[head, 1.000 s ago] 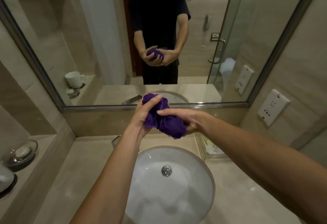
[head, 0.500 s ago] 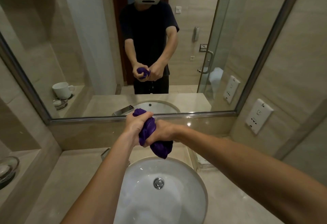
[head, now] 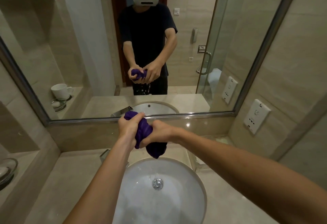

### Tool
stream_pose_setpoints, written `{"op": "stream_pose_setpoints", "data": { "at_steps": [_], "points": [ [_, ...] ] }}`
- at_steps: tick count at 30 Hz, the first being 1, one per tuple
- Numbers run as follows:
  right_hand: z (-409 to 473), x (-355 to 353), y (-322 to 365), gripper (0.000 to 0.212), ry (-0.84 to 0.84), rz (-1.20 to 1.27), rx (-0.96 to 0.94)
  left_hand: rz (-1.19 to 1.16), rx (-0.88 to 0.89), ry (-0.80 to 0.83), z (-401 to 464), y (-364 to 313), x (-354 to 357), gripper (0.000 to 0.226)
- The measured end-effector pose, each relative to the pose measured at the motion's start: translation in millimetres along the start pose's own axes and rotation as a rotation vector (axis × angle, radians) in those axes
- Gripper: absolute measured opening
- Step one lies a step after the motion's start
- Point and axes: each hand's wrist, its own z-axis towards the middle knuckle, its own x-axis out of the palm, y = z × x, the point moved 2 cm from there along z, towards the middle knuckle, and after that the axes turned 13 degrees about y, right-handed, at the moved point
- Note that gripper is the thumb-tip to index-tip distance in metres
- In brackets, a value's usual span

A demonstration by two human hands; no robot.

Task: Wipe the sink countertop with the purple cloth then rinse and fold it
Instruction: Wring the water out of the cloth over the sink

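The purple cloth (head: 144, 131) is bunched into a twisted roll above the back of the white sink basin (head: 177, 206). My left hand (head: 128, 126) grips its upper end and my right hand (head: 159, 132) grips its lower part, with both fists close together. The cloth's loose end hangs down from under my right hand. Drops of water fall from it toward the drain (head: 157, 183); the mirror shows them too. The beige countertop (head: 58, 184) surrounds the basin.
A chrome faucet (head: 104, 155) sits behind the basin, partly hidden by my left arm. A soap dish (head: 7, 171) stands on the left ledge. A large mirror (head: 88, 55) covers the wall ahead. A wall socket (head: 256, 116) is at the right.
The cloth has gone from a loose ball to a tight twist between my fists. My hands have lowered toward the basin, and water now drips from the cloth. The camera has tilted down.
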Motion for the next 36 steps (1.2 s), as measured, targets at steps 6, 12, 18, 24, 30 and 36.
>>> {"op": "stream_pose_setpoints", "data": {
  "at_steps": [6, 12, 18, 24, 30, 36],
  "points": [
    [2.7, -1.3, -4.9, 0.058, -0.009, 0.007, 0.05, 0.037, 0.002, 0.125, -9.4, -3.3, 1.2, 0.044],
    [-4.5, 1.1, -17.7, 0.041, 0.114, 0.34, 0.007, -0.114, -0.102, 0.441, -20.1, -7.3, -10.3, 0.042],
    [-15.5, 8.9, -17.7, 0.055, 0.489, 0.714, 0.035, -0.203, -0.107, 0.601, -17.2, 0.6, -28.7, 0.053],
    [2.7, 38.2, -29.0, 0.05, 0.855, 1.108, -0.037, -0.617, -0.099, 0.745, -12.3, 11.3, -16.2, 0.051],
    [-9.0, 44.6, -15.1, 0.044, 0.454, 0.875, 0.065, -0.194, -0.109, 0.388, -11.7, 0.5, -21.7, 0.02],
    [10.1, 54.5, -24.4, 0.015, 0.156, 0.429, 0.142, 0.181, -0.102, 0.107, -4.6, 21.5, -18.7, 0.023]
  ]
}}
